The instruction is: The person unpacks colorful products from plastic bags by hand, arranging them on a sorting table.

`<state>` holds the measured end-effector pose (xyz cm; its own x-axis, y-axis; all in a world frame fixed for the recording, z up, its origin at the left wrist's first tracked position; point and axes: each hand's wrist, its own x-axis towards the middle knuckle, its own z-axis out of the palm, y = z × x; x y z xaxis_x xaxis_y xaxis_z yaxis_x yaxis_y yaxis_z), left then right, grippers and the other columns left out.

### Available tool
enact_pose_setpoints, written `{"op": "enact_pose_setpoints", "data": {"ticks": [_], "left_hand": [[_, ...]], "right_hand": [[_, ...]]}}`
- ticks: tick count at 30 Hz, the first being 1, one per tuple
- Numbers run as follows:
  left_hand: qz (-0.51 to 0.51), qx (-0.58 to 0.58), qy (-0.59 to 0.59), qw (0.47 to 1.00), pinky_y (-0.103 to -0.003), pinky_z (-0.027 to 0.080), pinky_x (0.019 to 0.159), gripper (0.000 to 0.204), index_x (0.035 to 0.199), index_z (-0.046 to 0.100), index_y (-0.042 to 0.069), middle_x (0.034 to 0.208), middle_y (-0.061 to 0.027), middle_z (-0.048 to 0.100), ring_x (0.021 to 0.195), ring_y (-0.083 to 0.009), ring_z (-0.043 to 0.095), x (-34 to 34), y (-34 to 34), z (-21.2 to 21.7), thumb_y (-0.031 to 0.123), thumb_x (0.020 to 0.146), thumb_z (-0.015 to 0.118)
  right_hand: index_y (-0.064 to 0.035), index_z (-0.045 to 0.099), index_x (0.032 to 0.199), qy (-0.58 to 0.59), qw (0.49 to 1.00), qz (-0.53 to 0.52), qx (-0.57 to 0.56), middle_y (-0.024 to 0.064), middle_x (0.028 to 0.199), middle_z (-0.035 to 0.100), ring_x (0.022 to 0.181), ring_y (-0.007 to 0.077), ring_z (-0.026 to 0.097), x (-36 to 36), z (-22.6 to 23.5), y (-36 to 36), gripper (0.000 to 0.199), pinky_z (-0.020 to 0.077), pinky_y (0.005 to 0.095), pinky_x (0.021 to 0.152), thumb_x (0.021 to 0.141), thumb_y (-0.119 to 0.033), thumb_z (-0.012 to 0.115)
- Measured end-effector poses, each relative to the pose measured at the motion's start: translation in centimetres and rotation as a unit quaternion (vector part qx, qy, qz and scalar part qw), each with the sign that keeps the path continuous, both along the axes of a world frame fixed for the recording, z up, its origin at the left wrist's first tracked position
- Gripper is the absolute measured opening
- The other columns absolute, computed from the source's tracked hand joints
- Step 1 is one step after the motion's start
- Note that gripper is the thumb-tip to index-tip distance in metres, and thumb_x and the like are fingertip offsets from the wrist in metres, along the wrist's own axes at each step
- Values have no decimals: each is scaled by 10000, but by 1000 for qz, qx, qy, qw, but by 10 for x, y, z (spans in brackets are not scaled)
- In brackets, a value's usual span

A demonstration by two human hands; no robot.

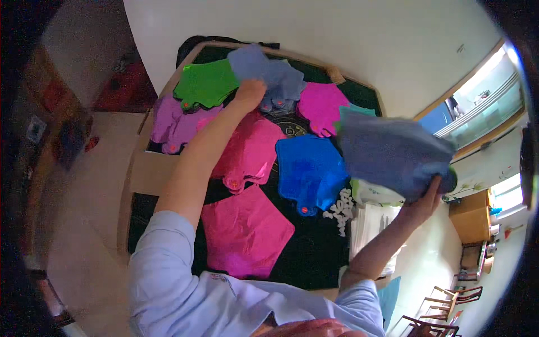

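Note:
My left hand [251, 94] reaches to the far side of the table, its fingers closed at the edge of a grey-blue flat foil balloon [247, 60]. Beside it lies a pile of grey-blue foil balloons [283, 84]. Raised at the right, my right hand [428, 201] grips a grey-blue foil balloon stack [393, 151], smeared by motion. Under my left forearm is a pink foil balloon pile [252, 147]; nearer me lies a single pink foil balloon [247, 233]. A blue foil balloon pile [311, 171] sits right of centre.
Around the dark-topped table [314, 253] lie a green pile [206, 83], a purple pile [175, 124] and a magenta pile [322, 106]. Small white bits [341, 210] and a white stack [373, 227] are at the right edge. Wooden chairs [446, 300] stand beyond.

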<state>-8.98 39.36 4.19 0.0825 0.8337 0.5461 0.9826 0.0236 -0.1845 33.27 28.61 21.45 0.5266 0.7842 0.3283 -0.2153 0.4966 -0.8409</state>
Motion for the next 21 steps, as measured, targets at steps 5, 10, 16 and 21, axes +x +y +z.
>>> {"op": "enact_pose_setpoints", "data": {"ticks": [5, 10, 16, 21], "left_hand": [[-108, -56, -65, 990, -396, 470, 702, 155, 804, 606, 86, 805, -108, 575, 829, -269, 569, -14, -13, -40, 138, 744, 472], [-207, 17, -99, 973, -382, 473, 735, 195, 878, 620, 104, 872, -111, 599, 863, -274, 580, -14, -1, -44, 150, 754, 476], [-98, -137, -95, 981, -401, 470, 743, 230, 951, 613, 123, 912, -118, 608, 870, -303, 583, -1, -3, -56, 151, 758, 491], [-106, -158, -184, 964, -428, 470, 729, 296, 1030, 582, 131, 981, -152, 579, 887, -344, 572, 0, -11, -42, 175, 742, 532]], "right_hand": [[22, 496, 1134, 68, 998, -12, -5, 146, 1102, 536, 969, 250, 531, -40, -12, -42, 421, 446, 378, 827, 812, -225, 608], [19, 493, 1131, 108, 994, -8, -1, 144, 1108, 528, 991, 253, 517, -48, -27, -52, 404, 437, 387, 836, 819, -215, 599], [15, 490, 1131, 126, 992, -23, -6, 143, 1107, 526, 991, 251, 515, -57, -40, -68, 400, 437, 387, 840, 819, -211, 599], [3, 499, 1125, 121, 993, -9, 0, 135, 1092, 536, 978, 243, 522, -65, -41, -71, 388, 444, 383, 831, 817, -209, 602]]}}
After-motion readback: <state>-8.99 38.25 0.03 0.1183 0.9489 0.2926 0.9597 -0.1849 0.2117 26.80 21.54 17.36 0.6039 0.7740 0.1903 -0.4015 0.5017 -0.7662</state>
